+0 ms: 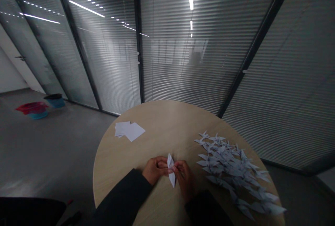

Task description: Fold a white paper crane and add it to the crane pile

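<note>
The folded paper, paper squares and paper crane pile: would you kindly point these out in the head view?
Folded paper [171, 169], head view, on its middle.
Paper squares [133, 132], head view, on the top sheet.
Paper crane pile [229, 166], head view, on a central crane.

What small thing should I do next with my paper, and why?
I'd probably pinch the long crease of the folded paper firmly with your right hand while your left hand steadies it. It looks narrow and pointed, without the spread wings of the paper cranes beside you, so a sharp crease seems sensible first.
</note>
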Available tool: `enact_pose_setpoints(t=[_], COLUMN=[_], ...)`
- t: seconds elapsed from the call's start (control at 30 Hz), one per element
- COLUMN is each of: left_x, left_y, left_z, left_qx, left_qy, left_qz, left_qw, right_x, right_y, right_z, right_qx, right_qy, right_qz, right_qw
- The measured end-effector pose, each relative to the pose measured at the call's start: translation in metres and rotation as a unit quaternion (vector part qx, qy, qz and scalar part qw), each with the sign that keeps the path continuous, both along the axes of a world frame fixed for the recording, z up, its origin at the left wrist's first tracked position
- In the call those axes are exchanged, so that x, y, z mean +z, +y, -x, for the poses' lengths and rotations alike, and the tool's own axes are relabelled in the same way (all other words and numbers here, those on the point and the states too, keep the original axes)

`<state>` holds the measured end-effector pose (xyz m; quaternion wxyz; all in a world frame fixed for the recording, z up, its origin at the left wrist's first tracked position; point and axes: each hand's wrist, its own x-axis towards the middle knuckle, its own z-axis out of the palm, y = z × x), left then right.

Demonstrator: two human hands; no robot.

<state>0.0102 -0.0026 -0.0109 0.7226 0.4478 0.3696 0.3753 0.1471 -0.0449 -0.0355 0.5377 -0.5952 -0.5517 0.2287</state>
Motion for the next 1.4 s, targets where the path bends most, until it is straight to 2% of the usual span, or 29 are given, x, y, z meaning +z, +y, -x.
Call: enact_pose_setpoints(t=[0.13,0.33,0.73,1.0,1.4], left_x=[0.003,0.003,0.002,0.001,0.005], left_y=[-0.002,-0.003,-0.004,-0.006,-0.007], left_z=[-0.001,-0.002,-0.003,-0.005,-0.003], left_qx=[0.01,0.038,0.043,0.039,0.046], left_qy=[0.003,0.009,0.018,0.008,0.066], left_qz=[0.011,0.018,0.007,-0.007,-0.029], left_qw=[1.0,0.999,0.999,0.999,0.996], right_x=[-0.005,-0.011,-0.002,-0.004,-0.002], right_y=[0.001,0.002,0.0,0.002,0.0], right_z=[0.001,-0.001,-0.001,-0.003,-0.001], right_qx=[-0.006,0.014,0.018,0.0,0.031], right_qy=[0.023,0.014,0.031,0.024,0.045], right_qz=[-0.012,0.006,0.035,0.062,0.073], right_qw=[1.0,1.0,0.999,0.998,0.996])
